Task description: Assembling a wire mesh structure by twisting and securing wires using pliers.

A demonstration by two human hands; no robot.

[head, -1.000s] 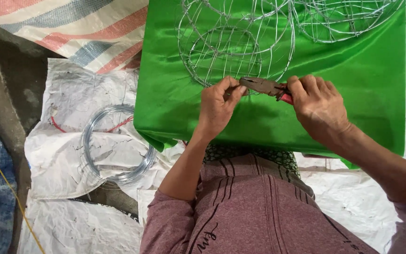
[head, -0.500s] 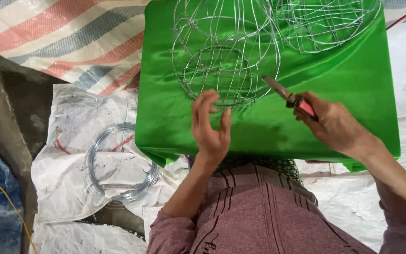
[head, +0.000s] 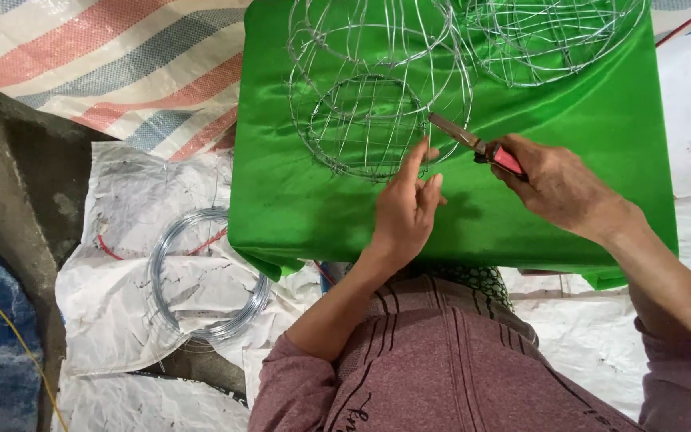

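On green cloth point(head: 297, 200): two wire frames point(head: 373, 88), two hands point(head: 405, 212), one pliers point(head: 481, 148).

Counted on and beside the green cloth

Two wire frames point(head: 377, 96) point(head: 549, 36) (one cut off by the edge), one pliers point(head: 477, 146), one wire coil point(head: 205, 276), two hands point(head: 405, 212) point(head: 561, 188).

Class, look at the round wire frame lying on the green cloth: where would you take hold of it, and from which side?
Probably the near rim of the wire frame, approached from the person's side, where the left hand already reaches it. It is an open cage of thin wires, so fingers can hook round one hoop. The right hand points pliers at its right edge, so avoid that side.
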